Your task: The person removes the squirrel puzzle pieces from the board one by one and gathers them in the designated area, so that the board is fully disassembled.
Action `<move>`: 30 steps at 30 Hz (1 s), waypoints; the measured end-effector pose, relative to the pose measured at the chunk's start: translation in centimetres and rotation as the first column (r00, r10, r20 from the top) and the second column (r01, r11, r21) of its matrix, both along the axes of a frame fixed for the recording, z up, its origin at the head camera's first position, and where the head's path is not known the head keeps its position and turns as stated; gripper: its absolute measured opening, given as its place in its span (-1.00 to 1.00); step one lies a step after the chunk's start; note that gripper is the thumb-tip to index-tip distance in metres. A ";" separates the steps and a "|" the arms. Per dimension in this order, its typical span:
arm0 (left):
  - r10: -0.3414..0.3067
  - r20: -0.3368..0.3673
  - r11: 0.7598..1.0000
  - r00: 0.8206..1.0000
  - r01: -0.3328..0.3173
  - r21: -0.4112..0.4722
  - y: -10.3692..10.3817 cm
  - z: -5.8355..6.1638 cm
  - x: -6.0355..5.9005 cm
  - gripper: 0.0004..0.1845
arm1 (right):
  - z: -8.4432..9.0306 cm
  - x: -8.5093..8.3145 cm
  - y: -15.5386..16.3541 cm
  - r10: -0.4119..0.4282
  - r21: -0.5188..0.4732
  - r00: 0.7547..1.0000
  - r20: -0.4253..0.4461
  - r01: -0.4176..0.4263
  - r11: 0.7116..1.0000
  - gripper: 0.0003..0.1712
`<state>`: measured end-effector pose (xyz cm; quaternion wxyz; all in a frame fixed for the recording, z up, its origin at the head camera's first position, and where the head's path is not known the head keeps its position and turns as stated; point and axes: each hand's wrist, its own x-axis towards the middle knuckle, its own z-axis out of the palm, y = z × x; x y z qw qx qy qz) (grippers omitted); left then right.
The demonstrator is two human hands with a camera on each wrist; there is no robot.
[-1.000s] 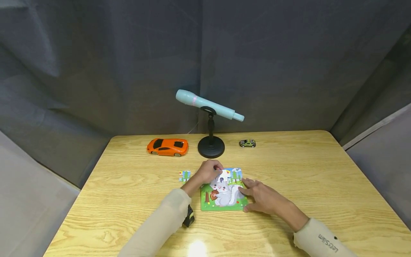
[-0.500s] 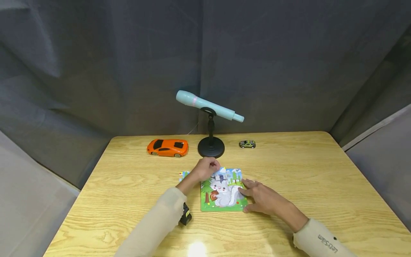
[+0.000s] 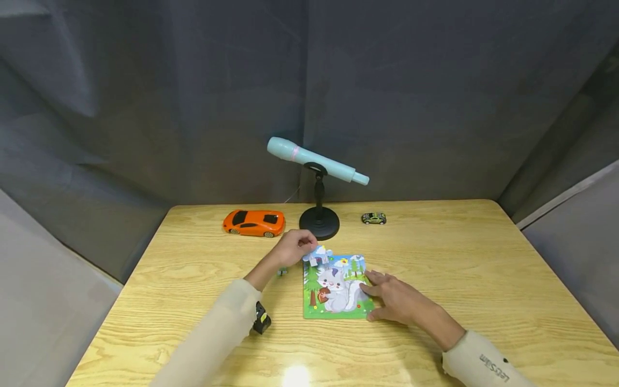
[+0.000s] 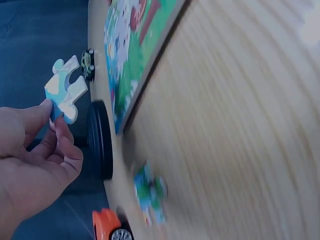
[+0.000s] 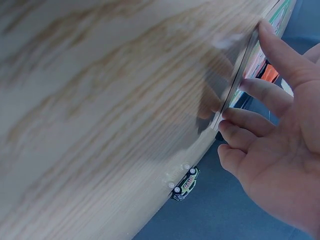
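Observation:
My left hand [image 3: 292, 247] pinches a jigsaw piece [image 4: 65, 92] between thumb and fingers, raised over the upper left corner of a squirrel puzzle board [image 3: 333, 301]. The piece is light blue and white with a bit of yellow. In the head view it overlaps the board's top edge. My right hand [image 3: 396, 298] rests at the board's right side, its fingers spread and the fingertips along the edge. A second jigsaw piece [image 4: 149, 192], blue and green, lies on the table left of the board; my left wrist mostly hides it in the head view.
Behind the board stands a light blue microphone [image 3: 324, 164] on a black stand [image 3: 319, 223]. An orange toy car [image 3: 253, 223] is to its left, a small green and black toy car [image 3: 374, 218] to its right. A dark curtain [image 3: 411, 107] hangs behind the table [image 3: 435, 242].
My left hand has moved left and lifted the jigsaw piece from the board's top middle toward its upper left corner. My right hand has stayed at the right edge.

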<state>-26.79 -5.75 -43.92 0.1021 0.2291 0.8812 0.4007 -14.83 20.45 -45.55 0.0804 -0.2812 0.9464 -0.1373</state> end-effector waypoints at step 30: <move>-0.009 0.154 0.990 0.988 0.030 -0.138 -13.0 0.0 -1.4 -0.90 | 0.1 0.0 -0.1 0.018 -0.008 1.000 -0.024 -0.018 1.000 -0.21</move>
